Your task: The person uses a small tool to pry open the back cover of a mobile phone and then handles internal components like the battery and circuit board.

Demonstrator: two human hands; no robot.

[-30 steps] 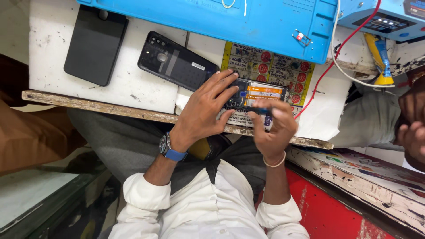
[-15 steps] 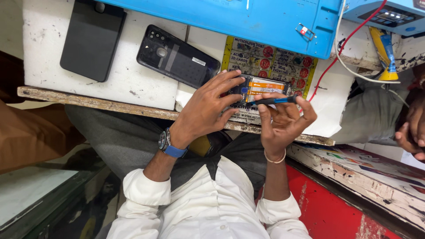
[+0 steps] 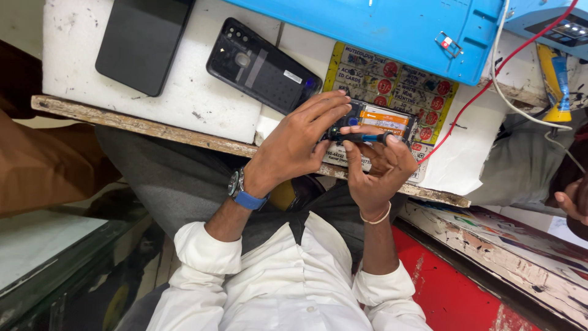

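Both hands work on an opened phone at the near edge of the bench.

A flat black slab [image 3: 144, 43] and a black phone back cover [image 3: 263, 64] lie left on the white foam board [image 3: 190, 104]. The left hand [image 3: 294, 144] pins the opened phone with orange-labelled battery [image 3: 380, 119]; the right hand [image 3: 376, 168], lower a second ago, has turned palm-up, fingers closed round a thin blue-and-black screwdriver [image 3: 361, 138] laid across it. No container shows.

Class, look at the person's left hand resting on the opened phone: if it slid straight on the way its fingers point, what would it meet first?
The left hand points up and right across the opened phone. Beyond it lies the printed colourful sheet, then probably the blue box; depth is unclear.
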